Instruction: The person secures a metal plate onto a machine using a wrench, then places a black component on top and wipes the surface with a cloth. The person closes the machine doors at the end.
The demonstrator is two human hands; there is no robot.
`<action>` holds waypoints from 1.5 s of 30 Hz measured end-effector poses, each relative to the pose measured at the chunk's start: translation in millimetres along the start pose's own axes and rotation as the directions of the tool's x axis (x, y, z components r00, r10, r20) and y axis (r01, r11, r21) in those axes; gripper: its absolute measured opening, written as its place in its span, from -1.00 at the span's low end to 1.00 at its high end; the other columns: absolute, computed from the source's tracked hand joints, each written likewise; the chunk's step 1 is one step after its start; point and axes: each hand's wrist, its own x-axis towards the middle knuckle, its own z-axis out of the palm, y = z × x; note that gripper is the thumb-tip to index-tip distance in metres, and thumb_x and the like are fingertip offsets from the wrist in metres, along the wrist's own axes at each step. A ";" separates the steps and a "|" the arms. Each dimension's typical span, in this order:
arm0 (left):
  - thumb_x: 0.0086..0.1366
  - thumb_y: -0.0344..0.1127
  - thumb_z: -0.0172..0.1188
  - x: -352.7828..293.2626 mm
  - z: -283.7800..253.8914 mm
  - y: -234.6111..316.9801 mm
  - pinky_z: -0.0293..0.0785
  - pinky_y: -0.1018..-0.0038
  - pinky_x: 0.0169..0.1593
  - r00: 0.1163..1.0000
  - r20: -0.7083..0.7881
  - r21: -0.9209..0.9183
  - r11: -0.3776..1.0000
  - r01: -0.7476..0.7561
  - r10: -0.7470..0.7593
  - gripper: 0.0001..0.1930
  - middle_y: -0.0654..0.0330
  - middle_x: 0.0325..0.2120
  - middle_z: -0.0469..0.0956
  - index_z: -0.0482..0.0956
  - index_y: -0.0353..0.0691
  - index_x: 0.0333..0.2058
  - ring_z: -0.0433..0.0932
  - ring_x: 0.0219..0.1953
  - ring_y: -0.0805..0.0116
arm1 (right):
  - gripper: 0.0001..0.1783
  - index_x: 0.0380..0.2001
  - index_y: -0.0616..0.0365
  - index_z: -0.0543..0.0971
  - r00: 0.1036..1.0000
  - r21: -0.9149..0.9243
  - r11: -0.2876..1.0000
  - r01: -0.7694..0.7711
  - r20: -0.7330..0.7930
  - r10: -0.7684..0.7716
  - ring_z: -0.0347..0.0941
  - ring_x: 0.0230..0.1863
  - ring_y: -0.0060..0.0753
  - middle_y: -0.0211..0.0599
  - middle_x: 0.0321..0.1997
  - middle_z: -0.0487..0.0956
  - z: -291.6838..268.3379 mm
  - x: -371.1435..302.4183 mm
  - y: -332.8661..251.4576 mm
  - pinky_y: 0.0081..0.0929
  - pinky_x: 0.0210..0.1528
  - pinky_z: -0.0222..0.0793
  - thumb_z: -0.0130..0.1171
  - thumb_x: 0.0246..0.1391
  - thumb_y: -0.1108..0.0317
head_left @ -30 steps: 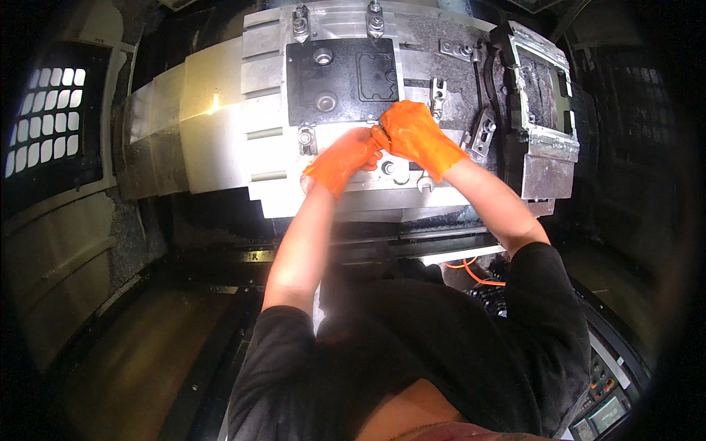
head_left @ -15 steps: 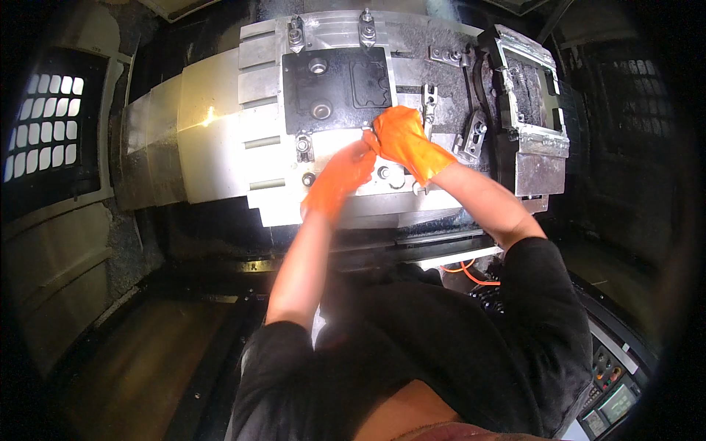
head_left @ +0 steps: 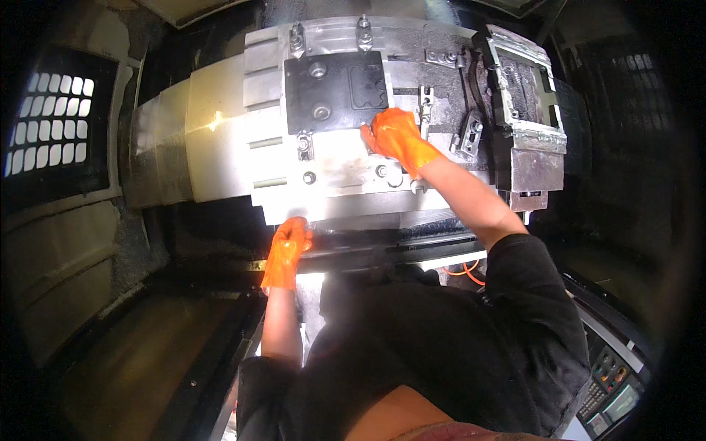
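Head view: I see my right hand [head_left: 397, 138], orange-gloved, fingers curled on the lower right corner of the black plate [head_left: 334, 90], which lies just left of and above it on the silver fixture [head_left: 220, 140]. My left hand [head_left: 287, 251], also gloved, hangs below the fixture's front edge, holding nothing; whether it is clenched I cannot tell. A grey clamp frame [head_left: 526, 110] stands right of the right hand. No labels legible.

A small greenish screen [head_left: 622, 403] glows on the control panel [head_left: 607, 378] at lower right.
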 end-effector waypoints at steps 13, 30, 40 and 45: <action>0.50 -0.16 0.12 -20.0 56.2 14.9 0.56 0.57 -0.25 0.955 0.208 -0.057 0.977 -0.206 0.213 -0.68 0.19 -0.31 0.62 0.59 -0.25 0.06 0.58 -0.34 0.49 | -0.79 -0.44 0.18 0.68 0.786 -0.089 0.928 -0.361 0.508 0.354 0.68 -0.15 -0.18 -0.18 -0.25 0.71 38.6 -75.8 63.7 -0.29 -0.15 0.58 0.27 0.06 0.24; 0.20 -0.27 0.36 -38.8 145.7 178.5 0.44 0.18 0.02 0.284 0.674 0.300 0.099 -0.949 0.682 -0.86 0.25 -0.42 0.63 0.68 -0.02 -0.25 0.60 -0.26 0.25 | -0.67 -0.21 0.26 0.58 0.878 0.719 -0.512 -0.470 0.439 -0.189 0.42 -0.66 -0.50 -0.38 -0.53 0.51 -192.8 -192.5 32.4 -0.66 -0.61 0.30 0.15 0.33 0.15; 0.49 0.08 0.11 -76.1 88.4 44.7 0.46 0.43 -0.49 0.987 0.149 -0.117 0.992 -0.036 0.054 -0.57 0.27 -0.56 0.51 0.59 -0.23 -0.11 0.47 -0.60 0.43 | -0.34 0.03 0.26 0.61 0.786 0.783 -0.314 -0.537 0.599 0.151 0.55 -0.39 -0.48 -0.37 -0.32 0.65 -68.4 -190.9 40.7 -0.53 -0.38 0.36 0.05 0.34 -0.20; 0.45 0.22 0.09 -71.1 88.6 14.2 0.46 0.38 -0.53 0.967 0.254 -0.370 0.924 0.098 0.000 -0.42 0.26 -0.57 0.53 0.58 -0.29 -0.06 0.49 -0.62 0.37 | -0.31 0.06 0.26 0.59 0.779 0.737 -0.303 -0.604 0.626 -0.029 0.51 -0.29 -0.47 -0.40 -0.28 0.60 -54.2 -197.7 26.7 -0.55 -0.31 0.29 0.10 0.30 -0.23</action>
